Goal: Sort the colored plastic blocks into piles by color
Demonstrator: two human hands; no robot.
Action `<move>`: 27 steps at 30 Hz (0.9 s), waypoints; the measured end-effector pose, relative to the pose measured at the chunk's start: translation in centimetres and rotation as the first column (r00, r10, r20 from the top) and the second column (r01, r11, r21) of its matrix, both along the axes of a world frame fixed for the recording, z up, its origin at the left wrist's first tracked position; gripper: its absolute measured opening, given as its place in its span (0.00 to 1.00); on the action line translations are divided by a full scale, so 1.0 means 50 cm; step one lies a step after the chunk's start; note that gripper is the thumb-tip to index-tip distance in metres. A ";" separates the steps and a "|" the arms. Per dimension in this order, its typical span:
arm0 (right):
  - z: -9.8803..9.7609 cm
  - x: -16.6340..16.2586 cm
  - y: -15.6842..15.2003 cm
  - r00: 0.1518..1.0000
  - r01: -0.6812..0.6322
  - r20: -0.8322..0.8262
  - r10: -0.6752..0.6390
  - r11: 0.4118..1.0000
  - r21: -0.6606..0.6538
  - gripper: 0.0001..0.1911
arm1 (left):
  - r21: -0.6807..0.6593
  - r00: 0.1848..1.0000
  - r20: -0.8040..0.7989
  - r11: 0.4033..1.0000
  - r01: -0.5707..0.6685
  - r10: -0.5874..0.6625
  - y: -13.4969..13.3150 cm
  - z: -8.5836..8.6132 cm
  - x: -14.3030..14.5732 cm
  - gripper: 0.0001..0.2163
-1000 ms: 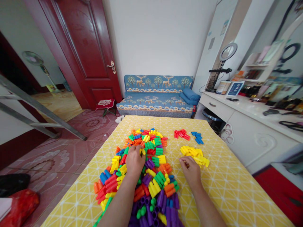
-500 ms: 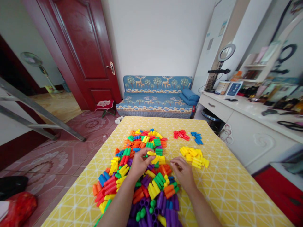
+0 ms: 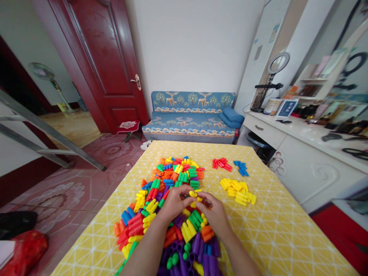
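A big heap of plastic building blocks in several colours covers the left and middle of a yellow-clothed table. Over the heap's middle my left hand and my right hand meet, fingertips together. Between them they pinch a yellow block. To the right lie sorted groups: a yellow pile, a red pile and a blue pile.
A blue patterned sofa stands beyond the table's far edge. A white dresser with a ring light and clutter runs along the right. A red door and a metal ladder are at the left.
My left hand lifted a yellow block out of the heap and moved right. My right hand left the yellow pile and came left to meet it.
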State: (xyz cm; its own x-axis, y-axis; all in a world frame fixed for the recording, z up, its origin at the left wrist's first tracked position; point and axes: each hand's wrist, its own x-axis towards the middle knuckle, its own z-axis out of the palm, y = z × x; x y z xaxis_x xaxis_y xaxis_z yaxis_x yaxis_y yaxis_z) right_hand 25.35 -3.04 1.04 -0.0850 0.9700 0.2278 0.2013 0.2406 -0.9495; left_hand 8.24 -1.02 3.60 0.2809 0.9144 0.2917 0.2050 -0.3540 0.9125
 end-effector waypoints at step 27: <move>-0.115 0.304 0.081 0.588 0.801 -0.173 -0.790 0.599 -0.011 0.23 | 0.348 0.767 -0.498 0.903 -0.251 0.405 0.019 -0.012 -0.019 0.10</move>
